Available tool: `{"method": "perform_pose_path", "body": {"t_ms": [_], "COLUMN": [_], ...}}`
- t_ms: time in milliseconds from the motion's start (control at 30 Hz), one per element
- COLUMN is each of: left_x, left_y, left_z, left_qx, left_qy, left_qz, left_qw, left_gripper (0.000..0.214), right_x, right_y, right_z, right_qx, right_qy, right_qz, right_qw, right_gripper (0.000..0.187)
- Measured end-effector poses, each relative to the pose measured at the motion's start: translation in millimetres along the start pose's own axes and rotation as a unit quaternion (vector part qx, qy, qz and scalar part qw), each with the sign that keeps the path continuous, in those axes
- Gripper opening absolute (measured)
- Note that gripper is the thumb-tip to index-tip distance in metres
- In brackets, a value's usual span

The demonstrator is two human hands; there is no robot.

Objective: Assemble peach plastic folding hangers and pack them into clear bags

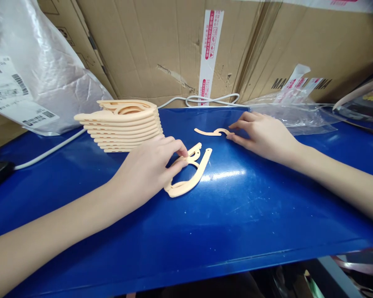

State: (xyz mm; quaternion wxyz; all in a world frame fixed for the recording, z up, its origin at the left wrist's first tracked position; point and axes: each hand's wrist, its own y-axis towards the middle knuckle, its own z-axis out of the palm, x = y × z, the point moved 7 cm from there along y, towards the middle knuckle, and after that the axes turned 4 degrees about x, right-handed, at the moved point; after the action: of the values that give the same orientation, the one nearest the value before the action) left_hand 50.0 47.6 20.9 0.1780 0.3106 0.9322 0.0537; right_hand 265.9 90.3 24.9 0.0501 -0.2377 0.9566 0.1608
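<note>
The left hand (149, 169) lay on the blue table (236, 215), a little left of centre. Its thumb and forefinger were pinched shut on the upper end of a peach plastic hanger frame (189, 180). The frame lay flat on the table, with its curved lower end pointing toward the near edge and its two thin arms running up and to the right from under the fingertips.

The right hand (264, 134) lay further back and to the right, palm down with the fingers stretched out. Its thumb and forefinger tips met the right end of a small peach hook piece (209, 132), which lay flat on the table. I could not tell whether that end was pinched or only touched. The hook piece was near the hanger frame but clear of it.

A stack of matching peach hangers (124, 124) stood just behind the left hand, leaning slightly. A white cable (49, 151) ran along the table from the left edge, passed behind the stack and looped at the back. Cardboard boxes (161, 45) formed the rear wall. A grey plastic bag (56, 78) with printed labels rested at the back left. Clear plastic bags (298, 114) lay at the back right, just beyond the right hand.
</note>
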Motion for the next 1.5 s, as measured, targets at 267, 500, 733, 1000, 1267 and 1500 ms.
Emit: {"method": "perform_pose_path", "body": {"t_ms": [267, 500, 733, 1000, 1267, 1500], "left_x": [1.3, -5.8, -10.7, -13.8, -13.5, -17.5], "left_y": [3.3, 0.5, 1.7, 1.2, 1.8, -1.7], "left_z": [-3.0, -5.8, -4.9, -3.9, -0.3, -2.9], "left_qx": [-0.009, -0.028, -0.011, 0.002, -0.003, -0.044], "left_qy": [0.071, 0.113, 0.143, 0.171, 0.205, 0.241], "left_qz": [0.067, 0.11, 0.112, 0.131, 0.11, 0.098], "left_qw": [0.995, 0.987, 0.983, 0.977, 0.973, 0.965], "left_gripper": [0.018, 0.023, 0.028, 0.03, 0.029, 0.031], "right_x": [-19.7, -32.1, -19.6, 49.4, 67.9, 62.6], "right_y": [5.2, 4.6, 2.2, -11.7, -21.1, -18.2], "right_z": [9.4, -6.3, -14.4, -12.8, -14.7, -19.1], "right_qx": [0.024, -0.077, -0.059, 0.074, 0.113, 0.108], "right_qy": [0.147, 0.434, 0.587, 0.276, 0.255, 0.312], "right_qz": [0.041, 0.142, 0.109, -0.119, -0.181, -0.182], "right_qw": [0.988, 0.886, 0.8, 0.951, 0.943, 0.926], "right_gripper": [0.016, 0.01, 0.017, 0.029, 0.028, 0.023]}}
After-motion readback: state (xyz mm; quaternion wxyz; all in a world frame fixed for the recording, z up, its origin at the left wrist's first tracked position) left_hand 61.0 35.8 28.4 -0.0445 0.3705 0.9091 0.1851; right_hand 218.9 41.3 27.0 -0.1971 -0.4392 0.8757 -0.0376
